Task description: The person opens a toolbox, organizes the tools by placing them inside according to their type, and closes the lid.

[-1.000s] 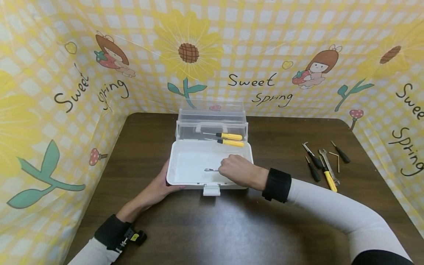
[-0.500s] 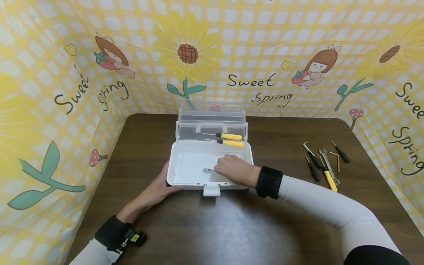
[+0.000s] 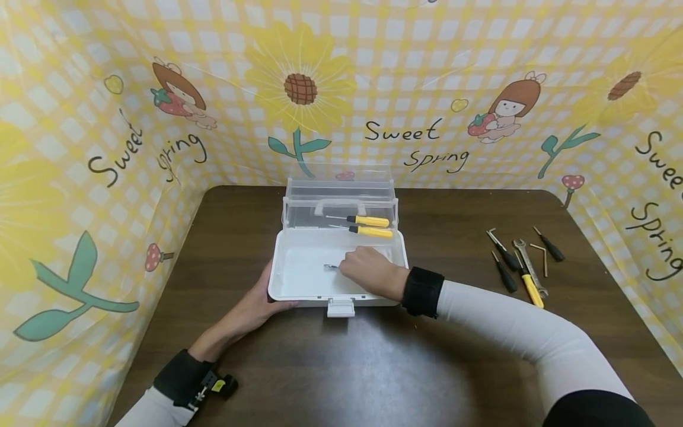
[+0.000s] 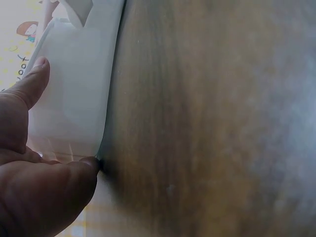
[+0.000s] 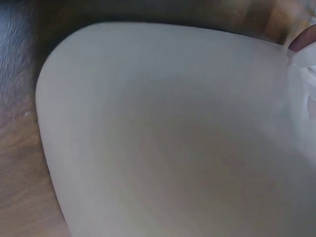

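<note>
A white toolbox (image 3: 304, 290) stands on the table with its clear lid (image 3: 341, 188) tilted back. My left hand (image 3: 258, 302) holds the box at its front left corner. In the left wrist view, the thumb and fingers lie around the box wall (image 4: 74, 98). Over the inside of the box, my right hand (image 3: 370, 271) is curled round a slim shiny metal tool (image 3: 331, 267). Its flattened end points left out of the fist; the fist hides the rest. The right wrist view shows mostly the pale box (image 5: 163, 123).
Two yellow-handled screwdrivers (image 3: 372, 232) lie in the clear tray section behind the box. On the table (image 3: 453, 237) at the right are a double-ended wrench (image 3: 525, 258), a hex key (image 3: 545, 261), another yellow screwdriver (image 3: 531, 290) and several black-handled tools (image 3: 504, 273). A latch (image 3: 341, 307) juts from the box front.
My right hand has moved left and slightly away from me over the box, carrying the metal tool. The left hand stays at the box corner.
</note>
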`<state>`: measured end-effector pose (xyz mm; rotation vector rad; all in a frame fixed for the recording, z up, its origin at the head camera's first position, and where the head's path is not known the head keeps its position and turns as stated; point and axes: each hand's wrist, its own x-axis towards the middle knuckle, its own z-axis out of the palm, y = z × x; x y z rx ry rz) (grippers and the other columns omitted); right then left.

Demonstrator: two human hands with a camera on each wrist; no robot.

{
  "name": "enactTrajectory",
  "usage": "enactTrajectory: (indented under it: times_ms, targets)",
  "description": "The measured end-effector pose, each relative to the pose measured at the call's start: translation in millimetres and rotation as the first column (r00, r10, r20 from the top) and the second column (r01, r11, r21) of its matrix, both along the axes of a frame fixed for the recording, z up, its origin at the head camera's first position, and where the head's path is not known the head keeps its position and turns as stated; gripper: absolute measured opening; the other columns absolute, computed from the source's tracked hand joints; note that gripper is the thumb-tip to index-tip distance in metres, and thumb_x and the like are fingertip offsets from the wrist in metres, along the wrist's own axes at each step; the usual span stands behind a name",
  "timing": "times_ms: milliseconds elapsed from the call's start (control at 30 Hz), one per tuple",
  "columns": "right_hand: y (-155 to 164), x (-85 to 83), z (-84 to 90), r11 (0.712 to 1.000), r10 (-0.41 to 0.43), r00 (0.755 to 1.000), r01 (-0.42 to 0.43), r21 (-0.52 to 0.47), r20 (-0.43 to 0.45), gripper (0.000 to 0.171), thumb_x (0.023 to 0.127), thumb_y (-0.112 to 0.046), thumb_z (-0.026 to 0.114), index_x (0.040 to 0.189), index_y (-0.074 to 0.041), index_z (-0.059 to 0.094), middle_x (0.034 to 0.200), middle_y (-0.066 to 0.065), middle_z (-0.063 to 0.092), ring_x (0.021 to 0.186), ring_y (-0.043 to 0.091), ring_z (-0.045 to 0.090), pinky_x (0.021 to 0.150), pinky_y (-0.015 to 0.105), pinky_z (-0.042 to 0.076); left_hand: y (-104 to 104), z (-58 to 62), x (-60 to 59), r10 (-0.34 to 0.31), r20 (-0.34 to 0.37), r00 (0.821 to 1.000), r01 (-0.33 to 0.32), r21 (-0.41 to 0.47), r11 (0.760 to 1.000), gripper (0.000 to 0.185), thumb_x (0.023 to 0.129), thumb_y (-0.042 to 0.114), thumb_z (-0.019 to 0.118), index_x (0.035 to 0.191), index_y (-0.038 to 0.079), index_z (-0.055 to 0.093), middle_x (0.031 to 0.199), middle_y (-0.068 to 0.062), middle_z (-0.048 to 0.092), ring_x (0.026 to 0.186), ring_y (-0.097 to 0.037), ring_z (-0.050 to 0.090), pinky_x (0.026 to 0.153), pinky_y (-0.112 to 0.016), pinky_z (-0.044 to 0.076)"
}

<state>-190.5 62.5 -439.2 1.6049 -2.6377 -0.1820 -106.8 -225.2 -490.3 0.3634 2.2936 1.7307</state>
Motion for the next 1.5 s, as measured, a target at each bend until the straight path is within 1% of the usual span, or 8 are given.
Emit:
enactTrajectory:
  times_ms: [167,500,700,833,1000,1200,1333,1500]
  targets:
    - [-1,-1.8,-2.8,1.0,0.017,0.999,-0.017,0.019,-0.042,0.02,0.096,0.005,0.067,0.093,-0.011,0.078,0.083,0.002,0.073,0.072,0.016,0.064,0.064,0.032,0.053,-1,0.7,0.5,-0.006,-0.006,1.0,0.006,0.012,1.0,0.115,0.096,0.018,0.081,0.171,0.033,-0.005,0.178,-0.008,0.004,0.158,-0.034,0.018,0.12,-0.062,0.018]
    - [3,0.2,0.6,1.0,-0.012,1.0,0.012,0.01,0.015,0.015,0.098,0.0,0.067,0.096,-0.01,0.077,0.085,0.003,0.073,0.072,0.017,0.062,0.066,0.032,0.053,0,0.3,0.5,-0.004,-0.003,1.0,0.004,0.011,1.0,0.115,0.096,0.02,0.082,0.171,0.032,-0.005,0.178,-0.008,0.004,0.158,-0.034,0.017,0.121,-0.062,0.018]
    - [11,5.9,5.9,0.999,-0.022,0.999,0.023,-0.027,0.044,0.014,0.095,0.004,0.068,0.096,-0.007,0.075,0.083,0.006,0.07,0.072,0.019,0.062,0.065,0.034,0.053,0,-1.0,1.7,-0.005,0.003,1.0,0.005,0.016,1.0,0.115,0.096,0.02,0.082,0.171,0.034,-0.005,0.178,-0.007,0.004,0.158,-0.033,0.016,0.121,-0.062,0.017]
    - [17,9.2,13.5,0.998,-0.029,0.998,0.032,-0.047,0.055,0.012,0.095,0.003,0.068,0.096,-0.006,0.075,0.082,0.006,0.07,0.071,0.021,0.062,0.064,0.035,0.051,0,-1.0,0.8,-0.003,-0.008,1.0,0.003,0.019,1.0,0.116,0.095,0.019,0.082,0.171,0.032,-0.004,0.178,-0.007,0.005,0.158,-0.033,0.018,0.12,-0.061,0.018]
    - [24,11.5,26.9,0.996,-0.046,0.995,0.052,-0.071,0.087,0.005,0.097,-0.007,0.073,0.098,-0.008,0.078,0.081,0.004,0.071,0.066,0.017,0.058,0.06,0.031,0.047,0,-0.3,-0.6,0.0,-0.019,1.0,0.0,0.021,1.0,0.117,0.095,0.018,0.083,0.171,0.027,-0.005,0.178,-0.007,0.006,0.157,-0.033,0.018,0.12,-0.061,0.019]
    - [34,16.1,46.6,0.995,-0.054,0.992,0.063,-0.076,0.115,0.011,0.096,-0.015,0.078,0.105,-0.008,0.08,0.087,0.003,0.075,0.065,0.014,0.055,0.061,0.026,0.044,-1,0.6,-0.9,-0.004,-0.029,1.0,0.005,0.016,1.0,0.117,0.095,0.018,0.083,0.171,0.024,-0.006,0.178,-0.009,0.005,0.158,-0.033,0.018,0.12,-0.061,0.02]
    - [42,21.7,60.0,0.994,-0.055,0.997,0.06,-0.096,0.062,0.012,0.095,-0.019,0.08,0.104,-0.01,0.081,0.085,0.001,0.074,0.063,0.013,0.055,0.058,0.026,0.044,0,0.2,-0.8,-0.005,-0.032,0.999,0.005,0.008,1.0,0.117,0.095,0.019,0.083,0.171,0.027,-0.005,0.178,-0.009,0.006,0.158,-0.033,0.018,0.12,-0.061,0.019]
    - [58,27.9,76.7,0.984,-0.062,0.998,0.064,-0.166,0.018,0.014,0.093,-0.022,0.084,0.1,-0.011,0.08,0.08,-0.001,0.071,0.059,0.011,0.054,0.052,0.026,0.041,-1,1.1,-1.1,-0.013,-0.034,0.999,0.013,0.008,1.0,0.116,0.095,0.018,0.082,0.171,0.027,-0.005,0.178,-0.009,0.006,0.158,-0.033,0.018,0.12,-0.06,0.02]
